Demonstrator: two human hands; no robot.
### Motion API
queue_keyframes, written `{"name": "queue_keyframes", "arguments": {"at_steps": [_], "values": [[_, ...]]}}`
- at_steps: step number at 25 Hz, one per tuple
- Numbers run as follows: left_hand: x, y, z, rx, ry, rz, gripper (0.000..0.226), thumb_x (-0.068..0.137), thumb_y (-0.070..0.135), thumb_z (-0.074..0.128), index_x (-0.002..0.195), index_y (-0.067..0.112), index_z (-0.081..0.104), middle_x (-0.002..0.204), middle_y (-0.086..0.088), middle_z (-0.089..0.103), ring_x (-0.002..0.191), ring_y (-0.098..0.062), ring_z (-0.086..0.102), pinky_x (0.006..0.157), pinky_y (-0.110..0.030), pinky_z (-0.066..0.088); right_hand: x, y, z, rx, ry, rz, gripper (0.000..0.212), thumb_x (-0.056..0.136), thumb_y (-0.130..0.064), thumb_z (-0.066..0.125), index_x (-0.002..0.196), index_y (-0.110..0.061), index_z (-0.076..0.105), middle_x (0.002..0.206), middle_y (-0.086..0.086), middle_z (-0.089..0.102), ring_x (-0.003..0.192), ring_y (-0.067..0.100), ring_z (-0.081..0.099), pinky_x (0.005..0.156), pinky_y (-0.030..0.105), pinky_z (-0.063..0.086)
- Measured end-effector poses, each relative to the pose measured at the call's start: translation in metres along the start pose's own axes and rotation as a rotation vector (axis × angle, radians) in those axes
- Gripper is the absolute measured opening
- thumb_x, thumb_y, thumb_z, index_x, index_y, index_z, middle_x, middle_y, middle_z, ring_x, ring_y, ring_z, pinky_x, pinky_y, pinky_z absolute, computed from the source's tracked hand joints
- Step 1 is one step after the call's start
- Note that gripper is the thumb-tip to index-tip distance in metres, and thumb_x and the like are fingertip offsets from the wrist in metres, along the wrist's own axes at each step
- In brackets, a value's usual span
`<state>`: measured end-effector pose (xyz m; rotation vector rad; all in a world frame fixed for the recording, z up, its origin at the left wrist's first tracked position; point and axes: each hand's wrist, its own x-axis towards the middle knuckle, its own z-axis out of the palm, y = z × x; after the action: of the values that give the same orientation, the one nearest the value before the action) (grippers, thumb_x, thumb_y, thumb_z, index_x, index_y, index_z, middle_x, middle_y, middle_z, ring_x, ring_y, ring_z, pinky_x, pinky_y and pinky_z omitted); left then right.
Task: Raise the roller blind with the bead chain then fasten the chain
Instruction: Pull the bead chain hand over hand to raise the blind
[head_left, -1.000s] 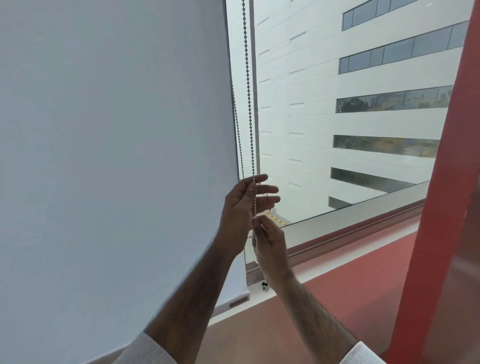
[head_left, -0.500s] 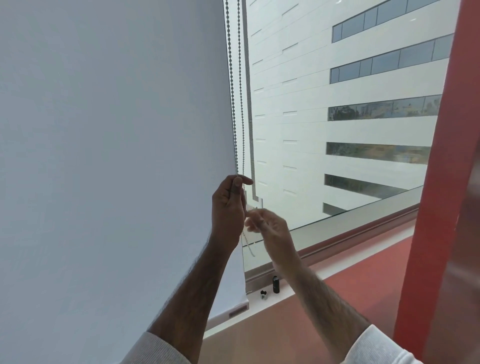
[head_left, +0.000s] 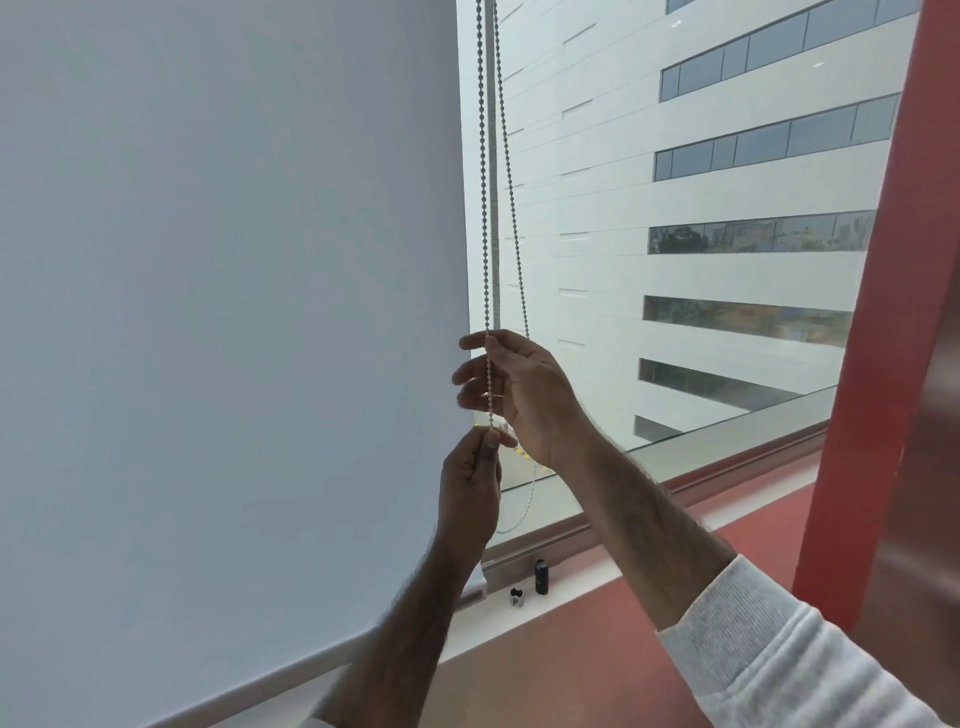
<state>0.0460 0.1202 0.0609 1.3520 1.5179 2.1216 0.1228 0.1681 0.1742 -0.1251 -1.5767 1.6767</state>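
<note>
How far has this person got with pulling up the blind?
Barely begun: the roller blind hangs low, its bottom bar near the sill. In hand: the left hand pinches the bead chain below, while the right hand reaches around it higher up. Left: most of the raising, then fastening the chain.

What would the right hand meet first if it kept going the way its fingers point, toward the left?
Probably the roller blind. The right hand already has the bead chain at its fingers, which point left at the blind's edge; how far the fabric lies behind them is unclear.
</note>
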Motion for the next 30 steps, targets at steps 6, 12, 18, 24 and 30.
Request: {"name": "queue_keyframes", "arguments": {"at_steps": [6, 12, 18, 24, 30], "values": [[-0.007, -0.002, 0.002, -0.021, -0.122, -0.019, 0.033, 0.11, 0.023, 0.043, 0.087, 0.007, 0.06, 0.056, 0.006, 0.043, 0.051, -0.012, 0.039, 0.053, -0.033, 0.035, -0.005, 0.016, 0.005, -0.04, 0.193, -0.165, 0.03, 0.107, -0.016, 0.047, 0.081, -0.017, 0.062, 0.052, -0.006, 0.026, 0.043, 0.009, 0.016, 0.043, 0.02, 0.015], [0.028, 0.035, -0.013, -0.348, -0.149, -0.018, 0.035, 0.112, 0.016, 0.037, 0.127, 0.013, 0.068, 0.128, -0.005, 0.075, 0.125, -0.019, 0.068, 0.109, -0.032, 0.05, -0.023, 0.041, -0.006, -0.137, 0.264, -0.223, 0.024, 0.108, -0.012, 0.046, 0.088, -0.008, 0.06, 0.049, -0.011, 0.039, 0.04, 0.001, 0.029, 0.04, 0.019, 0.027], [0.049, 0.076, 0.0, -0.353, -0.238, -0.06, 0.034, 0.112, 0.018, 0.036, 0.125, 0.014, 0.067, 0.106, -0.007, 0.079, 0.092, -0.022, 0.076, 0.082, -0.03, 0.057, -0.044, 0.103, -0.017, -0.215, 0.295, -0.139, 0.026, 0.108, -0.013, 0.047, 0.086, -0.007, 0.059, 0.053, -0.013, 0.034, 0.045, 0.002, 0.024, 0.043, 0.016, 0.024], [0.046, 0.072, 0.014, -0.19, 0.003, 0.138, 0.031, 0.111, 0.019, 0.04, 0.119, 0.017, 0.07, 0.054, 0.012, 0.028, 0.046, -0.007, 0.024, 0.044, -0.02, 0.025, -0.039, 0.114, -0.008, -0.167, 0.229, -0.189, 0.017, 0.1, -0.003, 0.046, 0.092, 0.007, 0.057, 0.066, 0.014, 0.045, 0.06, 0.027, 0.033, 0.053, 0.036, 0.029], [0.048, 0.053, 0.0, 0.027, 0.096, 0.252, 0.028, 0.11, 0.021, 0.042, 0.103, 0.018, 0.07, 0.061, 0.007, 0.049, 0.054, -0.016, 0.041, 0.056, -0.032, 0.036, -0.033, 0.077, -0.024, -0.292, 0.205, -0.153, 0.028, 0.107, -0.012, 0.047, 0.101, 0.002, 0.07, 0.081, 0.022, 0.07, 0.07, 0.026, 0.068, 0.068, 0.032, 0.054]]}}
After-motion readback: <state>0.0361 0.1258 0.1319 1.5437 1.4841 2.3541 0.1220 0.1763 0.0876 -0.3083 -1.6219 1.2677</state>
